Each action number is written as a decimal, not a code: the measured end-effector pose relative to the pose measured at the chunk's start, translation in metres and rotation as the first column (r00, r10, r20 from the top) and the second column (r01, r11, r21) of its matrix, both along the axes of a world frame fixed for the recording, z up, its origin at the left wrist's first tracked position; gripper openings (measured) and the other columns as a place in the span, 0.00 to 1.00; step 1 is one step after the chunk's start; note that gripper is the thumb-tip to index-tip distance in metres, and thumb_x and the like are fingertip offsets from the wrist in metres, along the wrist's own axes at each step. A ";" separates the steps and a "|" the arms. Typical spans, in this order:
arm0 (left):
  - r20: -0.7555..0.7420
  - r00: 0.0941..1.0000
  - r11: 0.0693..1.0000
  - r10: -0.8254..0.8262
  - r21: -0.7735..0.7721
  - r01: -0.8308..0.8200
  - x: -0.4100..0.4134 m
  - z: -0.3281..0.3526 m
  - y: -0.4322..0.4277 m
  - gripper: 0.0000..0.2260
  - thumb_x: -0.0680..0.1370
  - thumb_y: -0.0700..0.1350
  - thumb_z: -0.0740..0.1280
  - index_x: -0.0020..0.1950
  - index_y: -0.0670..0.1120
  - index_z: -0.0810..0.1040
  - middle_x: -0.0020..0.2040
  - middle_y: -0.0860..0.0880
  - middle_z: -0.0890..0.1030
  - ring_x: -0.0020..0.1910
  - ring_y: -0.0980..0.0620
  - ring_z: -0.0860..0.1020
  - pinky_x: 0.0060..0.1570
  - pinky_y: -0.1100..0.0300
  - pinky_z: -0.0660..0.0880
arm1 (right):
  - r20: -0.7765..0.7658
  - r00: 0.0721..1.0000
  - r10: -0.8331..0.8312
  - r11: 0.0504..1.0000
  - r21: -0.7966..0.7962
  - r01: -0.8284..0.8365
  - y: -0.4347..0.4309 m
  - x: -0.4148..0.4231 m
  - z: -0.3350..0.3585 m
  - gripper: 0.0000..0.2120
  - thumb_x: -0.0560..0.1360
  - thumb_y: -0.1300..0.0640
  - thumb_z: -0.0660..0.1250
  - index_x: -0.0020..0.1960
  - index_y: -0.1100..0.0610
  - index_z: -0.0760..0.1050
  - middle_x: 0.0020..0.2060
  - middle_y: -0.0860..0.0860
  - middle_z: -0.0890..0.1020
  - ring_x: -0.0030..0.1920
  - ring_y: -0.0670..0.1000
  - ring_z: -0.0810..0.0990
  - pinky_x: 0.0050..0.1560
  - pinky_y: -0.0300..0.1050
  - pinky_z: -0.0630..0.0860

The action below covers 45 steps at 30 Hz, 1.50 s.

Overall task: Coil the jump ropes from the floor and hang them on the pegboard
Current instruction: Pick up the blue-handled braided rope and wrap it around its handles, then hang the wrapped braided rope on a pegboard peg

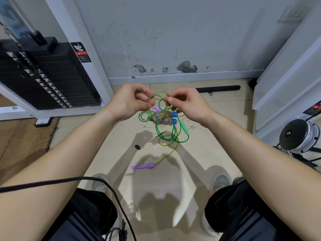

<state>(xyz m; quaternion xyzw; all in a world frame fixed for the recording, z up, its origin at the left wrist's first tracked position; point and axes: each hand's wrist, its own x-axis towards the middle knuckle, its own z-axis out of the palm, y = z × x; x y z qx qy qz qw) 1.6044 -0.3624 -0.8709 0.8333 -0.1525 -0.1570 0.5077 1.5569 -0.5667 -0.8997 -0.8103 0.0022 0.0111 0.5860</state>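
Yellow translucent jump rope cord [159,93] is arching between my hands over the beige tiled floor [205,153]. My left hand [132,100] and right hand [188,106] are both pinching it, fingers curled narrow. Its purple plastic handle [143,166] is lying mid-floor. The green cord [164,136] and blue handles [173,117] are tangling below my hands.

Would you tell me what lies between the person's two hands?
Head view: a short arch of translucent yellow jump rope, pinched by left hand and right hand.
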 end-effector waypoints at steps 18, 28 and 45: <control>-0.225 0.965 0.929 0.137 -0.310 -0.204 0.174 -0.007 -0.062 0.07 0.75 0.35 0.73 0.51 0.43 0.81 0.41 0.42 0.84 0.36 0.53 0.83 0.39 0.63 0.81 | -0.092 0.985 -0.149 0.987 0.053 0.154 -0.061 0.182 0.022 0.05 0.78 0.59 0.70 0.52 0.60 0.81 0.40 0.53 0.83 0.30 0.44 0.77 0.41 0.45 0.74; -0.308 0.922 0.904 0.234 -0.279 -0.323 0.230 0.200 -0.071 0.07 0.75 0.34 0.72 0.52 0.40 0.81 0.40 0.43 0.85 0.35 0.52 0.83 0.40 0.61 0.81 | -0.159 0.979 -0.128 0.991 0.021 0.133 -0.068 0.239 0.237 0.07 0.79 0.57 0.69 0.52 0.60 0.82 0.42 0.54 0.85 0.34 0.45 0.78 0.35 0.36 0.74; -0.061 0.985 0.918 0.164 -0.356 -0.175 0.274 0.642 -0.050 0.08 0.75 0.35 0.73 0.52 0.40 0.80 0.43 0.37 0.83 0.39 0.49 0.83 0.44 0.58 0.81 | -0.020 0.986 -0.167 0.980 0.108 0.168 -0.047 0.274 0.670 0.04 0.78 0.57 0.70 0.48 0.56 0.82 0.40 0.49 0.85 0.34 0.46 0.77 0.38 0.39 0.73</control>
